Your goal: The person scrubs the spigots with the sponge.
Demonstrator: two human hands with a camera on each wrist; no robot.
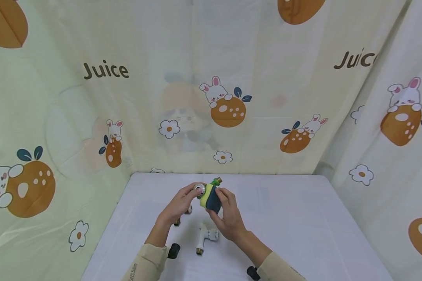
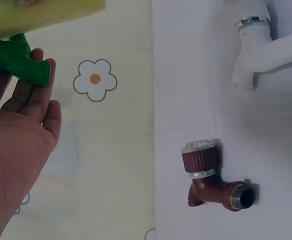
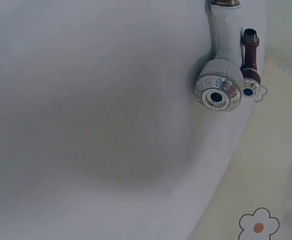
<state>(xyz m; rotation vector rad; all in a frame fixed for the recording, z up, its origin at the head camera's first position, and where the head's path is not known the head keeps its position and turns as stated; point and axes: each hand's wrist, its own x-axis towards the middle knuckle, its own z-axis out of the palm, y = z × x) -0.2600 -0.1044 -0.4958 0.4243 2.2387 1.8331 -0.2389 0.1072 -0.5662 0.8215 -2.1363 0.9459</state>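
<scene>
Green and likely stiff, the tap [image 2: 17,56] is hovering above the desk [image 1: 285,210]; the left hand [image 1: 180,203] is pinching its knob end, the right hand [image 1: 229,214] gripping a soft-looking sponge [image 1: 213,201] against it. Its pipe is seemingly offering the firmest hold.

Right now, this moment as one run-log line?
left hand: grips green tap | right hand: holds sponge against it | table: white tap, red tap

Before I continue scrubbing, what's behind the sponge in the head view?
A green faucet: its silvery knob and brass threaded end show past the sponge; most of its body is covered.
</scene>
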